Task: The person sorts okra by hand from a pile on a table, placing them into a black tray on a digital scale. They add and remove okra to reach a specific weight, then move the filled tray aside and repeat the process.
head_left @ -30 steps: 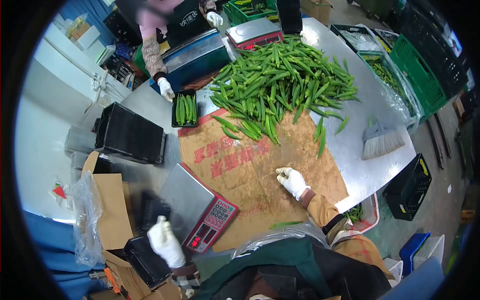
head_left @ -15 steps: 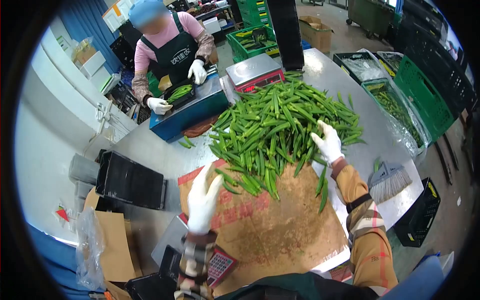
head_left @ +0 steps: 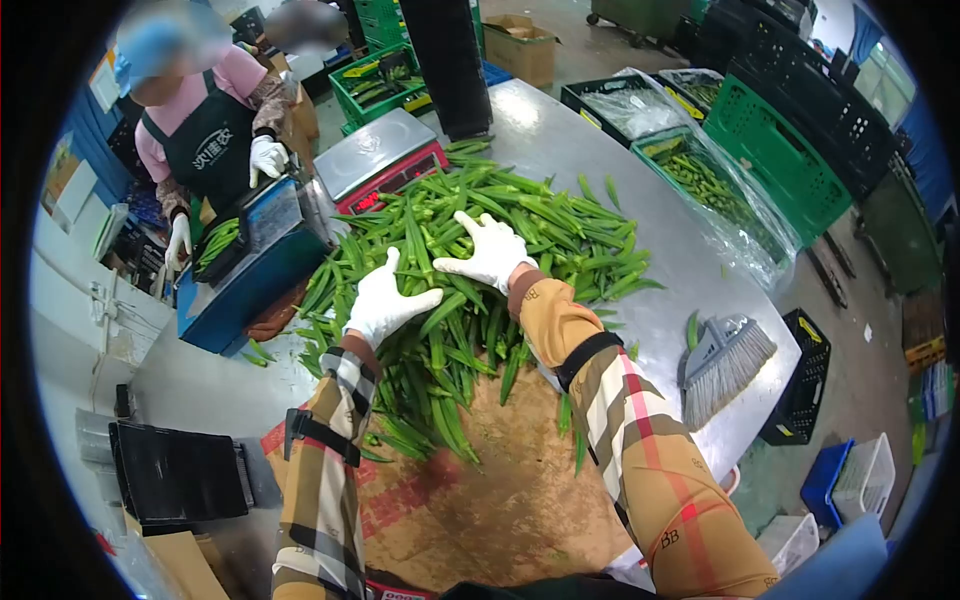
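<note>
1. A large heap of okra pods (head_left: 560, 225) is spread over the middle of the steel surface (head_left: 655, 315). Its near side spills onto a cardboard sheet (head_left: 500, 490) laid at the near edge.
2. The left hand (head_left: 385, 300) and the right hand (head_left: 487, 252), both in white gloves, are laid palm-down on the near part of the heap, just beside each other.
3. The fingers of both hands are spread wide and flat, and nothing is gripped in either.
4. The step in hand is judged to be a reach into the heap, with pods pressed under the palms but not gathered.
5. A pick from here would call for the fingers to be curled around pods lying the same way, since many are crossed and tangled.
6. A weighing scale (head_left: 375, 155) is set at the far edge, touched by the heap.
7. A blue box (head_left: 240, 275) stands at the far left edge, where a co-worker (head_left: 205, 140) in a dark apron is occupied.
8. A hand brush (head_left: 725, 365) lies at the right edge, apart from the heap, and black trays (head_left: 175, 470) are stacked beside the near left corner.
9. The way to the pods is judged to be hindered only by their own tangle.
</note>
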`<state>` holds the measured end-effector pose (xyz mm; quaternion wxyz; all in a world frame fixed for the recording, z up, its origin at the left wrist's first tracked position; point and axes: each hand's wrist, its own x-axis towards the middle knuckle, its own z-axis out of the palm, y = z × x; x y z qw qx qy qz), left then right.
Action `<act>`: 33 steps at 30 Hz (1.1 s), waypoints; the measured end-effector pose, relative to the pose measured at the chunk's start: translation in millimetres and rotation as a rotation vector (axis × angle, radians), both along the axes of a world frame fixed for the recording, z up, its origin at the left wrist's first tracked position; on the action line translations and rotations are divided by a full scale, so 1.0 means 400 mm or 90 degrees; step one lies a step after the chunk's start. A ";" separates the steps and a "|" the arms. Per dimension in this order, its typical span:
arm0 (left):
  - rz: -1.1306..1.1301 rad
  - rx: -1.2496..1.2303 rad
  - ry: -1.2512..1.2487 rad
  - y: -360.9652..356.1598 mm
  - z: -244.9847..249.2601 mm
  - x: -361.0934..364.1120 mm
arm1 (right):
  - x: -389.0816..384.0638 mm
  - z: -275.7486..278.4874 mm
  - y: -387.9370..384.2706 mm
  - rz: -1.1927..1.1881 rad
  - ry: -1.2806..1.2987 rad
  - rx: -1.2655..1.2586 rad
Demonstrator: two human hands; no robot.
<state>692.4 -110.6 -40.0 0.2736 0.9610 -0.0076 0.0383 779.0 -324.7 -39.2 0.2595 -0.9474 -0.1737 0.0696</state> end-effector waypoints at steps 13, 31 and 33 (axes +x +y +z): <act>-0.043 0.139 0.061 -0.231 -0.020 -0.527 | -0.521 -0.157 -0.209 0.193 0.050 0.249; -0.019 -0.043 0.250 -0.340 -0.109 -1.283 | -1.208 -0.185 -0.478 0.183 -0.027 -0.095; 0.050 -0.164 0.142 -0.324 -0.126 -1.316 | -1.217 -0.170 -0.503 0.174 -0.005 -0.056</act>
